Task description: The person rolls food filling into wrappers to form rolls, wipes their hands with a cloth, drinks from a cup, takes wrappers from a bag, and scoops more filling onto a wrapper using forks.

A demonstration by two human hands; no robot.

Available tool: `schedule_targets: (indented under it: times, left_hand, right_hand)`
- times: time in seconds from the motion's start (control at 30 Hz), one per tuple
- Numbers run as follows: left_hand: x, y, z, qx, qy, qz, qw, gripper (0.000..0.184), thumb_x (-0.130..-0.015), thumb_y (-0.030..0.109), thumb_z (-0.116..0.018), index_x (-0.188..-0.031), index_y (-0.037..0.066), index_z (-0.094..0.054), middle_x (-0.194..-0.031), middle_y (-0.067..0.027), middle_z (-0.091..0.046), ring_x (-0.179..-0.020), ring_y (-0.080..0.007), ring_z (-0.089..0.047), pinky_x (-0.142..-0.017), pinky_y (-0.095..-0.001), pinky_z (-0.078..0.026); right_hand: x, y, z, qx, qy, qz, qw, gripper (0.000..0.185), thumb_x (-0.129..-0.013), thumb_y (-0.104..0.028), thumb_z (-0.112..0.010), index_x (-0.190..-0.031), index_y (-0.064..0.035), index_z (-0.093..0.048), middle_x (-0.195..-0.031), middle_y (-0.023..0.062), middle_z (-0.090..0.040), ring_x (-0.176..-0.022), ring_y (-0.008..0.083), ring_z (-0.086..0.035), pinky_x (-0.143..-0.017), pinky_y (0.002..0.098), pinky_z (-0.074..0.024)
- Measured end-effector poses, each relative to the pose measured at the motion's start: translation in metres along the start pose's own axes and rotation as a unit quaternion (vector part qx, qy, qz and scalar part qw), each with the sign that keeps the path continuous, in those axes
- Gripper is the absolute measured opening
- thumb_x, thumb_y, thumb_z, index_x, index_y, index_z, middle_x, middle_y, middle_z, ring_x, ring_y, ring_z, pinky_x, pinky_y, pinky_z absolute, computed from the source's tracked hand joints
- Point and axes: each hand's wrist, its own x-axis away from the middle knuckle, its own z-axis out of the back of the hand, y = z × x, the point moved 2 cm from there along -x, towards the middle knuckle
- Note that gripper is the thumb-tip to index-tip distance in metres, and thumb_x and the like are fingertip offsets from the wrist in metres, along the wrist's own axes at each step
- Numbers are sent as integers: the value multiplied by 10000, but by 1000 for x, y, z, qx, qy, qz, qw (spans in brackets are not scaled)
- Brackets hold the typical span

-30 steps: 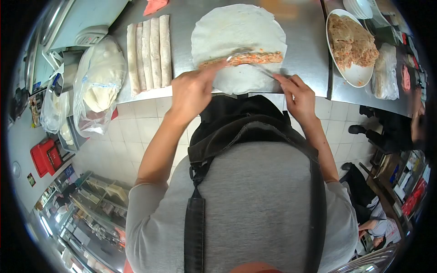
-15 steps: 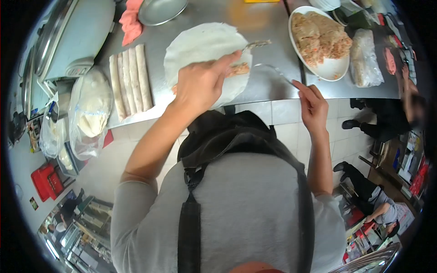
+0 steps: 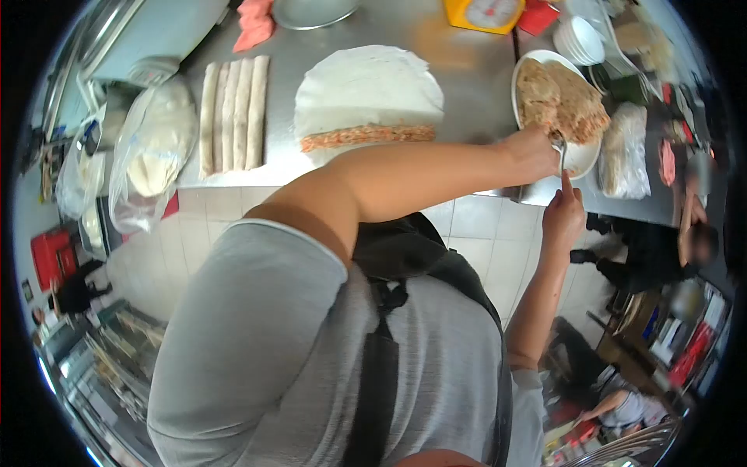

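Observation:
My left hand (image 3: 533,154) reaches across to the near edge of the white oval dish (image 3: 577,159), which is heaped with orange-flecked filling (image 3: 564,97). Its fingers are closed around a metal utensil that is mostly hidden. Just below, my right hand (image 3: 563,214) grips the handle of a slim metal spoon (image 3: 563,156), its tip close to the left hand. A thin, round dough sheet (image 3: 369,82) lies flat on the steel table, with a strip of filling (image 3: 366,136) across its near part. My left forearm passes over its near edge.
Several pale dough rolls (image 3: 235,115) lie side by side at left, beside bagged dough (image 3: 153,144). A metal bowl (image 3: 315,12), pink cloth (image 3: 254,23) and yellow scale (image 3: 484,14) are at the back. White bowls (image 3: 580,40) and a plastic-wrapped package (image 3: 625,152) stand right. Other people are farther off.
My left hand has moved right, from over the dough sheet to the dish. The full filling strip now shows. My right hand has shifted slightly right, its spoon now at the dish's edge.

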Motion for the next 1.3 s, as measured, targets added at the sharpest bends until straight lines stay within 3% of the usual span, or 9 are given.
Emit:
schedule_targets:
  times: [0.1,0.13,0.3,0.37,0.4,0.5,0.67,0.9,1.3]
  left_hand:
    - [22,-5,20,-131,138,14,982,127,-813,200,-644,-785,135,-749,-1113,-30,-685,-1049,-193,-622,-874,-344,-484]
    - [28,-6,23,-96,92,41,990,163,-820,198,-640,-895,129,-768,-1200,-4,-609,-1135,-181,-524,-976,-361,-400]
    - [142,-20,47,21,179,67,981,271,-839,178,-665,-1097,190,-745,-1090,2,-613,-1081,-181,-552,-931,-388,-413]
    - [212,-28,53,45,232,95,967,258,-834,191,-722,-1089,216,-750,-1057,9,-605,-1027,-183,-558,-914,-394,-407]
    - [247,-29,51,39,231,116,965,266,-823,199,-748,-1089,213,-748,-1056,10,-603,-1011,-184,-557,-903,-396,-397]
    - [323,-28,58,39,170,221,960,285,-775,182,-805,-1054,201,-747,-1034,10,-600,-977,-192,-557,-877,-399,-369]
    - [345,-28,45,5,157,255,954,301,-759,167,-829,-1044,189,-737,-1006,10,-589,-944,-201,-556,-870,-396,-352]
    - [333,-25,58,25,247,304,920,265,-744,202,-842,-985,179,-733,-1112,-10,-612,-1058,-241,-539,-910,-419,-351]
    - [341,-47,45,46,282,332,899,344,-609,-35,-687,-880,177,-699,-1230,18,-649,-1139,-275,-554,-957,-440,-356]
  right_hand:
    - [-10,0,-4,-1,-2,10,1000,477,-889,-84,-682,-1350,-205,-662,-975,87,-659,-794,310,-680,-640,448,-543]
    - [-10,3,-4,-16,-1,15,1000,483,-888,-105,-696,-1359,-203,-654,-1009,90,-652,-791,311,-677,-636,447,-545]
    - [5,4,6,-59,4,-4,998,535,-871,-171,-750,-1390,-220,-632,-1148,88,-630,-907,315,-657,-741,460,-539]
    - [11,-9,21,20,155,99,983,578,-850,-205,-780,-1404,-253,-625,-1225,79,-622,-1053,320,-605,-883,473,-483]
    - [17,-23,25,-24,152,82,985,556,-827,-218,-800,-1363,-238,-653,-1240,55,-633,-1145,303,-548,-973,483,-410]
    - [35,-84,17,-165,82,230,956,424,-774,-152,-829,-1187,-176,-731,-1165,31,-668,-1090,273,-587,-942,452,-419]
    - [51,-204,4,-364,10,411,836,338,-773,-102,-792,-1102,-155,-732,-1080,14,-649,-1031,244,-565,-881,405,-397]
    - [30,-242,-7,-397,-8,417,818,134,-828,-142,-744,-948,-127,-685,-1037,12,-651,-1000,262,-561,-867,415,-382]
    - [4,-222,-29,-350,86,424,831,288,-700,-58,-740,-966,-139,-668,-1109,60,-618,-1019,298,-541,-890,438,-389]
